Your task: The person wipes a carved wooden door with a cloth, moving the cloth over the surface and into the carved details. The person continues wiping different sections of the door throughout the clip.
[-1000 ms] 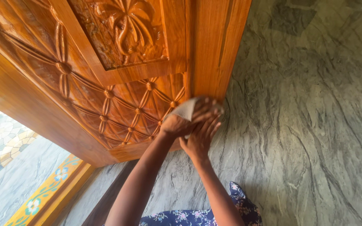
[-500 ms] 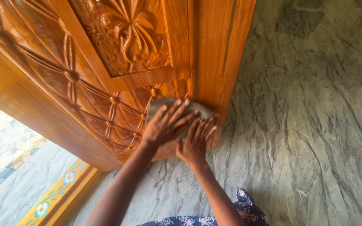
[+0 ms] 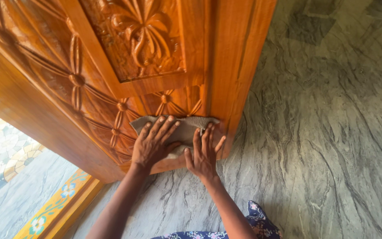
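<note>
From your head camera, the grey cloth [image 3: 186, 126] lies flat against the bottom corner of the carved wooden door [image 3: 111, 66], pinned under both your palms. Your left hand [image 3: 153, 144] covers its left part with fingers spread wide; your right hand [image 3: 203, 152] presses just beside it, fingers splayed over the cloth's lower right. Neither hand grips; both simply press. The cloth looks thin, rough-textured and rectangular, stretched wide across the door's lower rail, just above the grey marble floor [image 3: 323, 132]. A second ago you held it bunched in one hand; now it is opened out and flattened
</note>
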